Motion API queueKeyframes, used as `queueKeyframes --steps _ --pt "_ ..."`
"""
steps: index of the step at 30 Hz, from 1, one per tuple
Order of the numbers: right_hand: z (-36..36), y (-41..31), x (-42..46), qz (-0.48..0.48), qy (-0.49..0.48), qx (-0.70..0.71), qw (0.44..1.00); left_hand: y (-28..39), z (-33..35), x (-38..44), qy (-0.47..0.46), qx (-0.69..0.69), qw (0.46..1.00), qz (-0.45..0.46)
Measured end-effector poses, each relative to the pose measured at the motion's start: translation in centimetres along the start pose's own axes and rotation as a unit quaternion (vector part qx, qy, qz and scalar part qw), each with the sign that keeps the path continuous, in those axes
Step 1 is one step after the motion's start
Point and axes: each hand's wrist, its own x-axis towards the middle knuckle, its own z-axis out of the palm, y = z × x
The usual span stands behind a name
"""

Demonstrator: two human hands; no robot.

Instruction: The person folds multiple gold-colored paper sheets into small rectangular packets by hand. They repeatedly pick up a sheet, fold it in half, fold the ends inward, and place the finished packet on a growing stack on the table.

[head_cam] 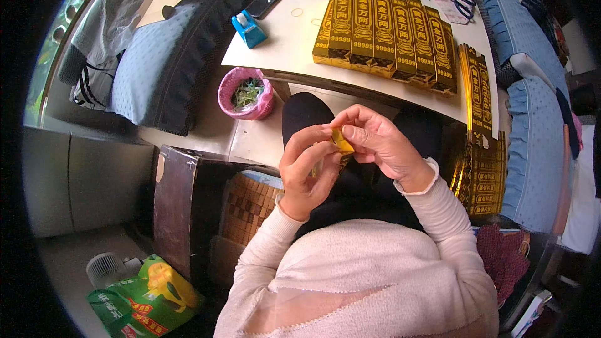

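Above my lap, my left hand (311,164) and my right hand (378,143) grip the two sides of one gold paper box (342,142). Its folded yellow end points up towards me, with creased flaps between my fingertips and thumbs. Most of the box is hidden by my hands and lost against my dark trousers. Beyond my hands, several long gold boxes (382,37) with printed writing lie side by side on the white table (277,63), a few resting on others. Flat gold-printed sheets (480,89) are stacked at the table's right edge.
A blue tape dispenser (250,30) and a phone (268,1) lie on the table's left part. Black-handled scissors (462,4) lie far right. Below the table's edge stands a pink bin (245,94) with scraps. More gold sheets (483,178) rest on the blue-cushioned seat (535,155).
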Motion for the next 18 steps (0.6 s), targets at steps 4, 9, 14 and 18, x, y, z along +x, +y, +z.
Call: queueKeyframes --steps 4,9,14,18 --pt "0.4 -0.5 -0.4 0.014 0.009 0.0 1.0 -0.3 0.5 -0.9 -0.01 -0.054 0.998 -0.019" --pt "0.0 -0.6 -1.0 -0.004 0.023 -0.056 0.998 0.1 1.4 -1.8 -0.012 -0.12 0.983 -0.138" --pt "0.2 -1.6 -1.6 -0.025 0.051 -0.193 0.979 0.7 0.7 -2.2 -0.073 -0.034 0.983 -0.168" --pt "0.1 -1.7 -2.0 -0.023 0.055 -0.195 0.979 1.1 0.7 -1.9 -0.086 -0.033 0.98 -0.175"
